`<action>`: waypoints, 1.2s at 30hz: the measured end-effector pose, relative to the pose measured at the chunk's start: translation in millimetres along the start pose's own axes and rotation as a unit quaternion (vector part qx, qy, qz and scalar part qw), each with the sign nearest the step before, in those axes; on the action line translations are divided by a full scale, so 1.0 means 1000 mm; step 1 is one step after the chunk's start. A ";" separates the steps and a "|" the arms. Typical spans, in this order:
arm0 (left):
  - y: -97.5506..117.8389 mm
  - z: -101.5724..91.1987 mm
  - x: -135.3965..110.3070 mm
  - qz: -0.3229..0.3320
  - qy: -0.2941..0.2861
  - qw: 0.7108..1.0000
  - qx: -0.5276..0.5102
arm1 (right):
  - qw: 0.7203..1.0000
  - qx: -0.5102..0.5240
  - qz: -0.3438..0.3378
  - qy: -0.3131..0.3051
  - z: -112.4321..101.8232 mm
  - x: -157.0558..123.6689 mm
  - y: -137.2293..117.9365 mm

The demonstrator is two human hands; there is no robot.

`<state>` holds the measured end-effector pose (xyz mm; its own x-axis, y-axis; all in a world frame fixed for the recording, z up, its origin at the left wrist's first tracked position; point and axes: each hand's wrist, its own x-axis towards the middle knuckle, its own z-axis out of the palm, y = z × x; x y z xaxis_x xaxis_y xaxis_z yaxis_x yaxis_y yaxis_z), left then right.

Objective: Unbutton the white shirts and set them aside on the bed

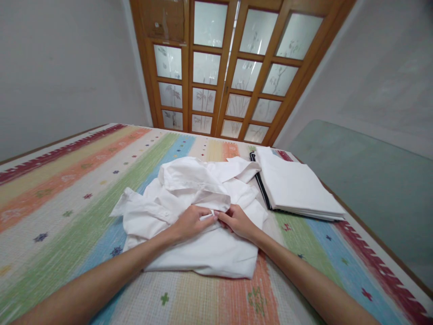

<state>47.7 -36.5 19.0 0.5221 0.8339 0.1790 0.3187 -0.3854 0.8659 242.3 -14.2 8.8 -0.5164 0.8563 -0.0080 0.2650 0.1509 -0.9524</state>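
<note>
A rumpled white shirt [206,253] lies in front of me, its collar area and a cuff bunched toward the top. My left hand [196,221] is closed, pinching the shirt's fabric near the middle. Right beside it, my right hand [237,221] also pinches the cloth, and the fingertips of both hands almost meet. A small fold of white fabric shows between them. Whether a button sits under the fingers is too small to tell.
Folded white clothes [297,185] lie stacked at the right, with a black strip along the stack's left edge. Underneath everything spreads a striped colourful cloth [84,216]. A pale green headboard-like panel [365,162] stands along the right. Wooden glass-paned doors [216,90] are at the far end.
</note>
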 end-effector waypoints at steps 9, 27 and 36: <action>-0.002 0.004 0.000 -0.003 0.056 0.997 0.056 | 1.000 0.003 -0.016 0.010 0.002 0.000 0.003; 0.004 0.001 0.000 0.009 0.049 0.999 -0.002 | 0.997 0.066 0.021 0.024 0.006 0.002 0.004; -0.003 0.006 0.000 0.023 0.089 0.991 0.096 | 0.997 0.034 -0.011 0.069 0.009 -0.002 0.000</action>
<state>51.2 -37.1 13.4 0.3973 0.8635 0.3108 0.4518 -0.4788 0.7527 236.1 -20.6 5.5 -0.4022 0.9142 0.0500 0.1967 0.1396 -0.9705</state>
